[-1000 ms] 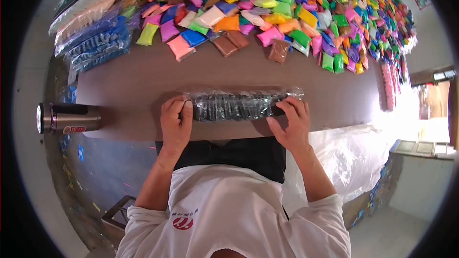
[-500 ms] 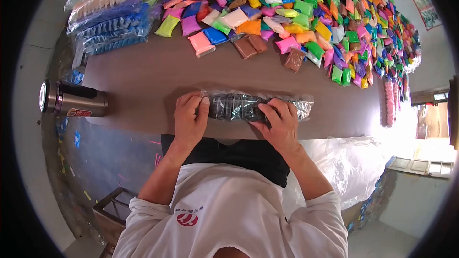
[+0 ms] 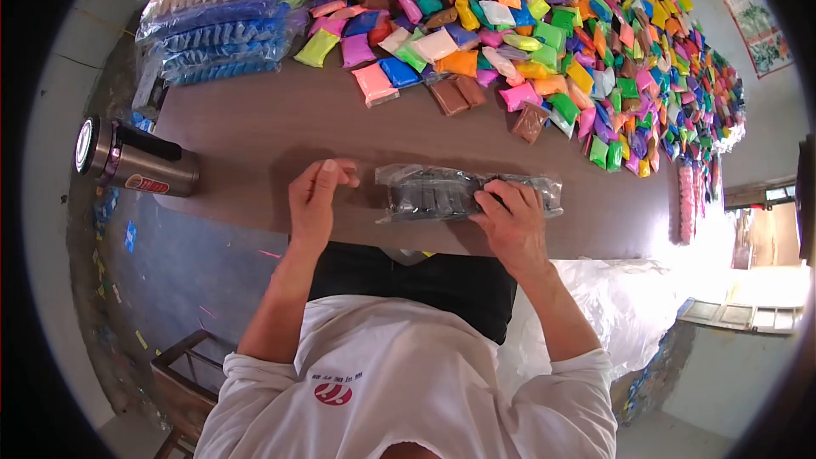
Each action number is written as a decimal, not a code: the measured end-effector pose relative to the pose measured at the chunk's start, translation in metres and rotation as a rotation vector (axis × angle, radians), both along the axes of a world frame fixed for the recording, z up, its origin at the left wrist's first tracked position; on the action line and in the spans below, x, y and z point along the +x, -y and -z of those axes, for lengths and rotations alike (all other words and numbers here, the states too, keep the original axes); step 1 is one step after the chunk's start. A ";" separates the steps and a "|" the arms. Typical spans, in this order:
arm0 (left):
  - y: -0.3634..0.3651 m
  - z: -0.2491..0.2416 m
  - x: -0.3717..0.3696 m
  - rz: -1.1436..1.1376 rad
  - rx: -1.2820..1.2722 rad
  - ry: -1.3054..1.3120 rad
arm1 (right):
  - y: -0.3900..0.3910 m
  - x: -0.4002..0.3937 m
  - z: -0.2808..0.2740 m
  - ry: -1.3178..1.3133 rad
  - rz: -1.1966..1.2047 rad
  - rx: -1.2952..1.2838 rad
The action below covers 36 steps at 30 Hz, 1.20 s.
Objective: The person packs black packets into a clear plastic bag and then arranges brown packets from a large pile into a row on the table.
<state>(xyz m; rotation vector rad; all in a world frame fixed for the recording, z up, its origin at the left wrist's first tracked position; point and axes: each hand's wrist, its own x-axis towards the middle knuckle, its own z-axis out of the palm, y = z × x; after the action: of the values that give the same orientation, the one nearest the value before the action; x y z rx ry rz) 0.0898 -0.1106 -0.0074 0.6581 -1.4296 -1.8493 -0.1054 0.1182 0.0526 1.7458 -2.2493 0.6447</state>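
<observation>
A clear plastic bag of black packets lies lengthwise on the table in front of me. My right hand grips its right part, thumb at the near edge and fingers over the top. Beyond that hand, the bag's right end shows. To the left of the bag, my left hand is held apart from it, above the table. Its fingers are loosely curled, the thumb is raised, and nothing shows in them.
A large heap of small colourful packets covers the far side of the brown table. Filled bags in rows are stacked at the far left. A steel flask is at the left edge. Plastic sheeting hangs at the near right.
My left hand has let go of the bag's left end and moved left, away from it. My right hand stays on the bag, which now lies flatter.
</observation>
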 end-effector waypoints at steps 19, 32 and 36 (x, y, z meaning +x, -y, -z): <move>0.020 0.000 0.006 0.090 0.265 -0.118 | -0.017 -0.081 -0.033 0.562 0.186 0.199; -0.001 0.001 -0.002 0.003 -0.303 0.264 | -0.057 -0.012 -0.011 0.255 0.234 0.250; -0.017 -0.003 -0.011 0.052 -0.788 0.362 | -0.093 -0.023 -0.011 0.297 0.363 0.230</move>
<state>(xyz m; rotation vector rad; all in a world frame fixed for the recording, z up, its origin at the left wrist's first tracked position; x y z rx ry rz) 0.0793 -0.0934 -0.0049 0.5536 -2.2317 -1.0651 -0.1281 0.2111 0.0637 1.3391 -2.8499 0.6177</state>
